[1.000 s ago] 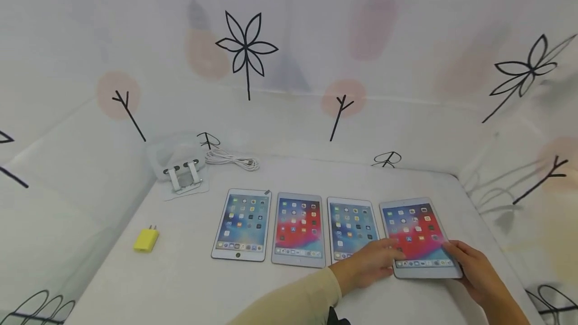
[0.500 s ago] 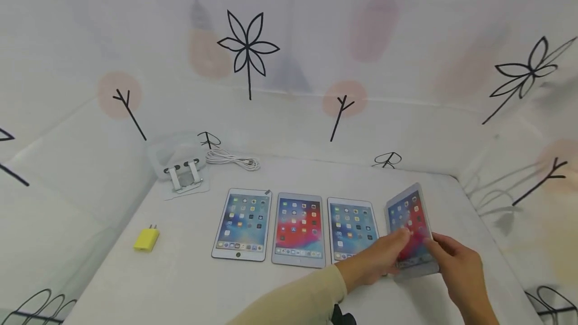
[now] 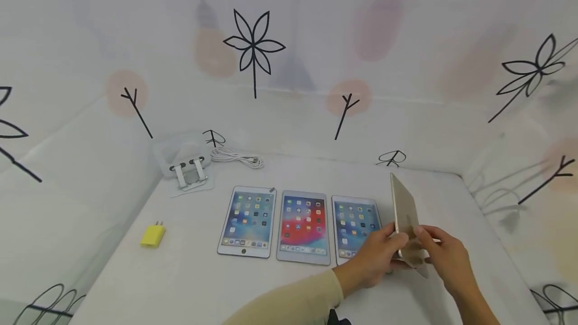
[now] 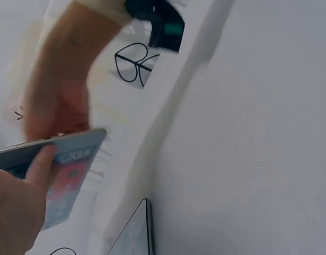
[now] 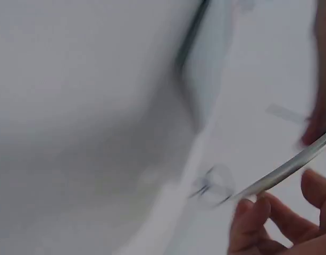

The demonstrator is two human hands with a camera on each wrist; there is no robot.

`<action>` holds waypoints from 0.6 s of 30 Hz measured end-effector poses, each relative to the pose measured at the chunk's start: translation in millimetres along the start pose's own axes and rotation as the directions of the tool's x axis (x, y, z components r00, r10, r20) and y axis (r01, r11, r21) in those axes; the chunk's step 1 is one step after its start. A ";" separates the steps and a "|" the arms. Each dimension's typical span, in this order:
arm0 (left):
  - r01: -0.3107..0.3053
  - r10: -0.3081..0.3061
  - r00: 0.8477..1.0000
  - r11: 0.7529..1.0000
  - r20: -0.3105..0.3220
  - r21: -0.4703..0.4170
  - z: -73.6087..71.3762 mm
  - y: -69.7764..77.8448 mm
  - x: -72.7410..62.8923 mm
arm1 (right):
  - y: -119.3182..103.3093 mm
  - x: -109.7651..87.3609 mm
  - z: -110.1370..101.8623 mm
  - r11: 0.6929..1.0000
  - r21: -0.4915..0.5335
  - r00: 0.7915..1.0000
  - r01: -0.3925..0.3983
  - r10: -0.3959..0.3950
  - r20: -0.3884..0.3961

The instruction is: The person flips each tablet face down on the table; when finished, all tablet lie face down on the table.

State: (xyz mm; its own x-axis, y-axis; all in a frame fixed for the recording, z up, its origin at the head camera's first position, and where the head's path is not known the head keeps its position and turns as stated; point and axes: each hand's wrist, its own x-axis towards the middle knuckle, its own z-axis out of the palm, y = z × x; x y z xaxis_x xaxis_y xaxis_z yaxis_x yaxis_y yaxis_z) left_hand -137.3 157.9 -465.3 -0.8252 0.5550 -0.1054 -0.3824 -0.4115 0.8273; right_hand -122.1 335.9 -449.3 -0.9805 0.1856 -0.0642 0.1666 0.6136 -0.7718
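A tablet [image 3: 403, 202] stands on edge between both hands, its gold back facing right in the head view. My left hand [image 3: 376, 251] grips its left side, and my right hand [image 3: 447, 254] pinches its lower right part. The left wrist view shows the thumb of the left hand [image 4: 16, 204] over the lit screen of the tablet [image 4: 72, 164]. From the right wrist, the tablet's thin edge [image 5: 287, 169] appears close to the curled fingers of the right hand [image 5: 290, 228]. Beside the left hand lies a tablet with a blue screen [image 3: 355, 219], its lower corner hidden.
Two more tablets lie face up in the row, one red-screened [image 3: 303, 227] and one blue-screened [image 3: 247, 220]. A yellow plug adapter [image 3: 153, 235] sits at left. At the back left are a coiled white cable [image 3: 237, 156] and a clear plastic piece with white straps [image 3: 189, 172].
The held tablet has turned from screen-up to standing on edge, its back now showing. The right hand has shifted left and up along with it.
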 end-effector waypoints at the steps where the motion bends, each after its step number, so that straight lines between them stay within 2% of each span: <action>1: -0.005 0.005 1.000 1.000 0.000 -0.025 -1.6 -0.8 0.3 | 10.7 8.3 -5.8 0.999 0.028 0.998 -0.030 0.029 0.062; 3: -0.002 0.002 1.000 0.998 0.003 -0.059 -4.2 -3.9 0.4 | 32.6 22.5 -17.4 0.984 0.137 0.979 -0.110 0.084 0.184; 4: 0.006 -0.006 1.000 0.998 0.003 -0.067 -5.3 -6.0 0.2 | 42.9 27.6 -22.0 0.965 0.207 0.966 -0.160 0.110 0.233; 7: 0.048 -0.049 0.998 0.998 -0.034 -0.033 -8.4 -12.6 -1.8 | 67.7 36.9 -31.0 0.859 0.418 0.929 -0.295 0.155 0.337; 8: 0.065 -0.066 0.996 0.998 -0.060 -0.011 -8.8 -14.3 -2.2 | 73.5 38.4 -32.5 0.826 0.468 0.925 -0.315 0.156 0.346; 9: 0.082 -0.080 0.992 0.997 -0.092 0.011 -8.7 -15.6 -2.5 | 77.9 39.4 -33.3 0.806 0.494 0.923 -0.326 0.160 0.349; 11: 0.123 -0.112 0.980 0.991 -0.165 0.055 -7.9 -16.3 -3.1 | 84.1 41.8 -33.3 0.800 0.507 0.927 -0.322 0.156 0.341; 14: 0.174 -0.143 0.955 0.980 -0.258 0.099 -5.2 -16.1 -2.2 | 87.4 48.3 -34.8 0.824 0.464 0.926 -0.325 0.177 0.334; 18: 0.218 -0.187 0.937 0.973 -0.294 0.076 -5.1 -16.8 -0.6 | 89.9 57.9 -41.3 0.852 0.393 0.915 -0.346 0.215 0.340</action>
State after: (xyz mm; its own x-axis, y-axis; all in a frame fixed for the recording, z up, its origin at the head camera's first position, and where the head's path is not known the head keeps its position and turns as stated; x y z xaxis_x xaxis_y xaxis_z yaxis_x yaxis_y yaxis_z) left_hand -132.5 160.7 -482.0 -0.8242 0.3843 -0.4159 -0.5205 -0.2248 0.8238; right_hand -159.6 433.5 -496.2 -0.8972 0.0405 -0.4398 0.4404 0.1571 -0.8840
